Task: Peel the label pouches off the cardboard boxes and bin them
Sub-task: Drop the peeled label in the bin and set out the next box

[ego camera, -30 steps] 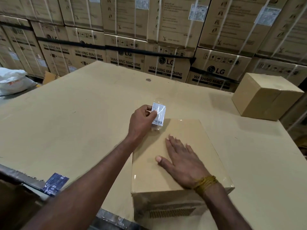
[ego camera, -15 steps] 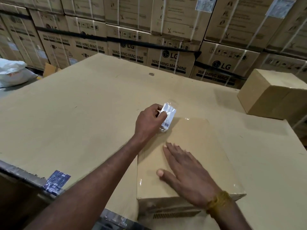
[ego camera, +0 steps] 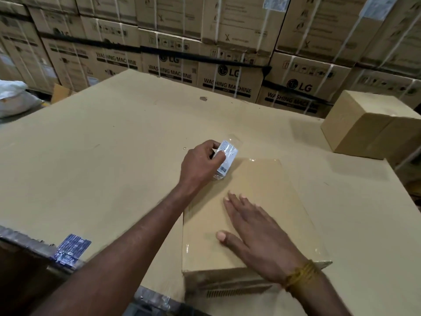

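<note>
Nearest, the right hand [ego camera: 259, 238] lies flat, palm down, fingers straight and slightly spread, pressing on the top of a small cardboard box [ego camera: 268, 185]; a yellow thread band [ego camera: 300, 275] circles its wrist. Beyond it, the left arm reaches forward across the box's near-left corner, and the left hand [ego camera: 200, 165] is curled, thumb and fingers pinching a clear plastic label pouch [ego camera: 226, 157] at the box's far-left corner. The pouch is lifted and tilted, its long axis running from near-left to far-right; its lower end is at the box top, though whether it is still stuck there cannot be told. It holds a white slip with a barcode at the near end; the small print is unreadable. Left of the grip and nearer the viewer, a dark blue printed sticker [ego camera: 73, 249] lies at the edge of the large cardboard sheet [ego camera: 102, 156] on which the box rests. Right of the grip and farther off, a second plain box [ego camera: 373, 124] stands on the same sheet. Far left, a white sack [ego camera: 13, 99] sits beside the sheet. Farthest back, strapped cartons [ego camera: 227, 71] are stacked in rows, printed "LG" and "WASHING MACHINE", with handling symbols above.
</note>
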The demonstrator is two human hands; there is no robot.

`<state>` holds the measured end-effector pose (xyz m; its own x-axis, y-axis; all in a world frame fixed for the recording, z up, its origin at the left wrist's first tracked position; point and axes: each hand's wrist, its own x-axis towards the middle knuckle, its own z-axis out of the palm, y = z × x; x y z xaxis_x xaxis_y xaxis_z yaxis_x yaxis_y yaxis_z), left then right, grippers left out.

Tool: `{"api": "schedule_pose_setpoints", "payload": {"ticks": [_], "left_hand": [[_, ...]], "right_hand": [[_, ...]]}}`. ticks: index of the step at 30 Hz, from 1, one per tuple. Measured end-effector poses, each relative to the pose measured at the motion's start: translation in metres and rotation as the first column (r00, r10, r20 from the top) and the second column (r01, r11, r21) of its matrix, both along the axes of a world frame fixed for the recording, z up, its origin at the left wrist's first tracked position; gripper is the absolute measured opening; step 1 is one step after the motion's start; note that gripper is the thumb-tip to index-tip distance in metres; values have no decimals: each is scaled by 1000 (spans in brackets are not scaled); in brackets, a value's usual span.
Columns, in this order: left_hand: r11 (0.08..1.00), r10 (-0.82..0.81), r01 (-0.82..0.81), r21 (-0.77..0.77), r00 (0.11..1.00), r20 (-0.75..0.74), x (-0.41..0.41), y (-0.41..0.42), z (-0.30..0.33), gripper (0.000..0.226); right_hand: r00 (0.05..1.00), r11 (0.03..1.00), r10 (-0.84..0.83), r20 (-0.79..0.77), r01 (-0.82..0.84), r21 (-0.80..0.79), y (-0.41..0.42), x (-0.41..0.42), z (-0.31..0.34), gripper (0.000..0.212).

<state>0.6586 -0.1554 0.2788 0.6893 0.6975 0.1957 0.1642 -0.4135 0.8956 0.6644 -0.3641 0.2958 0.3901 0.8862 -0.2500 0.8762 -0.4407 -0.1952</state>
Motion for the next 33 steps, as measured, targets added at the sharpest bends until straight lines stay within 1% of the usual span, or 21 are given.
{"api": "schedule_pose_setpoints", "payload": {"ticks": [3, 4, 7, 10, 12, 14, 15, 16, 18, 21, 24, 26, 28, 29, 31, 33], "left_hand": [[1000, 6, -6, 13, 1000, 2, 1, 0, -1, 30], [1000, 9, -9, 10, 1000, 12, 0, 1, -1, 30], [1000, 13, -11, -22, 998, 60, -1, 2, -2, 28], [998, 19, -12, -69, 994, 107, -2, 4, -6, 26], [997, 23, -14, -75, 993, 120, -2, 5, -6, 33], [999, 27, -22, -45, 994, 103, -2, 5, -5, 46], [999, 22, -19, -30, 995, 98, -3, 5, -4, 48], [1000, 14, -12, -21, 995, 98, -3, 5, -4, 47], [1000, -3, 6, -25, 995, 104, -4, 5, -5, 38], [999, -23, 28, -42, 993, 119, -5, 4, -6, 24], [997, -33, 42, -67, 991, 131, -5, 4, -8, 22], [996, -24, 35, -79, 991, 135, -4, 5, -9, 22], [997, -14, 22, -72, 993, 114, -2, 5, -10, 22], [997, -11, 19, -69, 994, 106, -1, 5, -10, 22], [998, -12, 17, -52, 996, 93, 0, 6, -11, 22], [999, -10, 12, -30, 996, 88, 0, 6, -11, 21]], "right_hand": [[991, 991, -125, 47, 123, 44, 31, 27, -7, 80], [988, 989, -143, 56, 140, 49, 36, 28, -9, 81], [993, 994, -101, 56, 99, 36, 25, 6, -7, 85], [1000, 1000, -7, -14, 7, 16, -10, -25, 2, 86], [1000, 1000, 0, -17, 0, -10, -21, -24, 5, 85], [1000, 999, -29, 9, 29, -26, -11, -6, 2, 80], [998, 998, -56, 17, 57, -14, -1, 4, -1, 78], [996, 996, -90, 26, 89, 7, 10, 14, -4, 78], [989, 990, -142, 47, 140, 31, 30, 28, -10, 79], [989, 990, -139, 51, 137, 43, 29, 19, -11, 82], [999, 999, -37, 18, 36, 39, -6, -16, -3, 84], [1000, 1000, -5, 4, 5, 3, -23, -28, 2, 86], [1000, 999, -10, 3, 10, -40, -20, -19, 5, 82], [1000, 999, -23, 15, 23, -34, -13, -9, 3, 79], [996, 997, -78, 32, 77, 16, 6, 14, -3, 74], [988, 989, -145, 47, 143, 47, 27, 32, -10, 74]]}}
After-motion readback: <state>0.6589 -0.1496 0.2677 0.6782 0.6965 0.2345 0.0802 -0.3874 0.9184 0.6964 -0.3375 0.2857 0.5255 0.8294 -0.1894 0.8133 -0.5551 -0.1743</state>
